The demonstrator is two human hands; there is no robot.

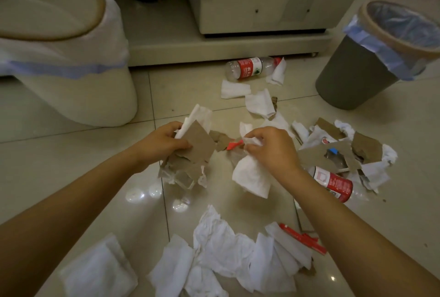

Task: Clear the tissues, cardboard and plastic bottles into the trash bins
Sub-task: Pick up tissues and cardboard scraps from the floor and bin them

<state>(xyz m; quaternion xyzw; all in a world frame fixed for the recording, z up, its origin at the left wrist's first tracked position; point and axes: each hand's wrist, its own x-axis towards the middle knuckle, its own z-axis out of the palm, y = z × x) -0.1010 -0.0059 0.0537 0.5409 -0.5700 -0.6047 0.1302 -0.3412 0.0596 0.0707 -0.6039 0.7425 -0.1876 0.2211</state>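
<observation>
My left hand point(162, 143) grips a bunch of torn brown cardboard pieces point(196, 147) together with a white tissue point(200, 115) above the tiled floor. My right hand point(271, 147) pinches a crumpled white tissue point(252, 177) that hangs below it. A clear plastic bottle with a red label point(250, 68) lies by the furniture base. A second red-labelled bottle point(333, 182) lies at right in a heap of cardboard point(366, 149) and tissues. More tissues point(226, 249) cover the floor in front of me. A cream bin point(95, 96) stands at left, a grey bin point(352, 75) at right.
A low cream cabinet point(262, 6) stands at the back between the two bins, both lined with bags. Red plastic strips point(302, 237) lie among the near tissues. A folded tissue point(100, 270) lies at bottom left.
</observation>
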